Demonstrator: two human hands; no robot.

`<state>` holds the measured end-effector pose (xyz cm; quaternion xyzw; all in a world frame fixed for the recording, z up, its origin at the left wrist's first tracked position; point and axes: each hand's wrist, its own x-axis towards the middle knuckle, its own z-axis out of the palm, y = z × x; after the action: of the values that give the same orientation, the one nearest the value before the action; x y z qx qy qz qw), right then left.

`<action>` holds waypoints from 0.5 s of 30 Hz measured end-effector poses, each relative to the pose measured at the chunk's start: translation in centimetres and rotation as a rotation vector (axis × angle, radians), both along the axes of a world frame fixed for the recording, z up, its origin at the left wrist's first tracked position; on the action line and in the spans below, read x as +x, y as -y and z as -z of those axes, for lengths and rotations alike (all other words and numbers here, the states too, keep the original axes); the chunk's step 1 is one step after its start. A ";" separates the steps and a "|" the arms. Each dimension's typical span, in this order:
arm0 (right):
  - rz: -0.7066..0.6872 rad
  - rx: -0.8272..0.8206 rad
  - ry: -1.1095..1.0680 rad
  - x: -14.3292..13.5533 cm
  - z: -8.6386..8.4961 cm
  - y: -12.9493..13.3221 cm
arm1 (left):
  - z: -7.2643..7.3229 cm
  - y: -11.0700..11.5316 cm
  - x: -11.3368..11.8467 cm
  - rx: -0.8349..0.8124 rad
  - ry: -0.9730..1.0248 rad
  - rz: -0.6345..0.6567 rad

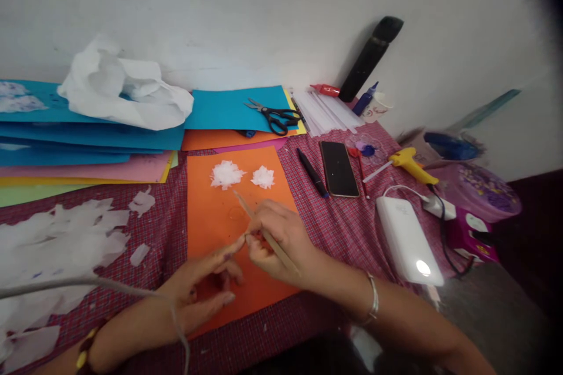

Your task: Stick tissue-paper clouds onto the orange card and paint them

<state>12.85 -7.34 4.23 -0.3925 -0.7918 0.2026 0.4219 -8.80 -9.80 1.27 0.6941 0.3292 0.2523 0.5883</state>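
Observation:
In the head view, an orange sheet of paper [259, 310] lies in front of me with two white clumps of torn paper [227, 175] near its far edge. My right hand [281, 234] is closed around a slim tan wooden stick [285, 255], pencil-like in shape. Its narrow end points toward the white clumps, over the sheet; whether it touches the paper I cannot tell. My left hand [206, 281] is over the left side of the sheet, fingers apart and holding nothing. Its index fingertip meets the fingertips of my right hand. A faint ring mark [236, 212] shows beside the stick.
Torn white paper [57, 240] covers the left side. Stacked coloured sheets [88, 143], crumpled white paper [127, 91] and scissors [275, 116] lie behind. Rightward are a black pen [312, 173], phone [339, 169], yellow glue gun [411, 165] and white power bank [407, 240]. A cable [109, 285] crosses my left forearm.

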 end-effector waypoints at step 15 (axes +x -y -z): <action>-0.010 -0.260 -0.271 -0.9 0.8 -0.2 | 1.4 0.5 -0.8 0.023 -0.011 0.028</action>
<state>11.92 -7.15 3.43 -0.4089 -0.6969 0.3564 0.4691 -9.57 -10.29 -0.16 0.7068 0.3199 0.2438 0.5819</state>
